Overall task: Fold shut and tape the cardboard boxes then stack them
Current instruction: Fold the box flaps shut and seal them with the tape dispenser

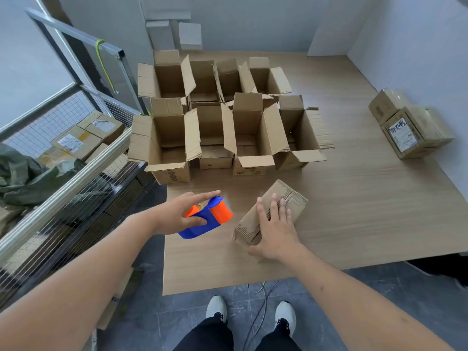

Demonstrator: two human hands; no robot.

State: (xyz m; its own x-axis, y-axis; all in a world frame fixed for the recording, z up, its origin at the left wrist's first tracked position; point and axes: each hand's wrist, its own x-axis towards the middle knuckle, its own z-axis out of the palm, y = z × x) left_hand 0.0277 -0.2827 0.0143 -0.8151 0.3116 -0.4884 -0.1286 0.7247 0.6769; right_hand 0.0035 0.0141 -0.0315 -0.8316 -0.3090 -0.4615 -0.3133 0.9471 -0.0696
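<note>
The low, light wooden platform (354, 198) serves as the reference surface. Near its front edge lies a small closed brown cardboard box (283, 206), set askew on the boards. The right hand (274, 229) rests flat on top of this box, fingers straight and spread, thumb down along the near side; nothing is gripped. Just to the left of the box, over the platform's front-left corner, the left hand (182, 214) holds a blue and orange plastic tape dispenser (206, 217): the thumb is curled over the blue handle, and the index finger extends straight above the orange part. Hand and dispenser are apart from the box.

Further back on the platform, behind the small box, stands a cluster of open brown cardboard boxes (222, 117) in two rows, flaps raised, touching one another. At the platform's right edge, well apart from the cluster, sit two sealed cardboard boxes with labels (410, 127), side by side. Left of the platform runs a metal railing with wire mesh (76, 158).
</note>
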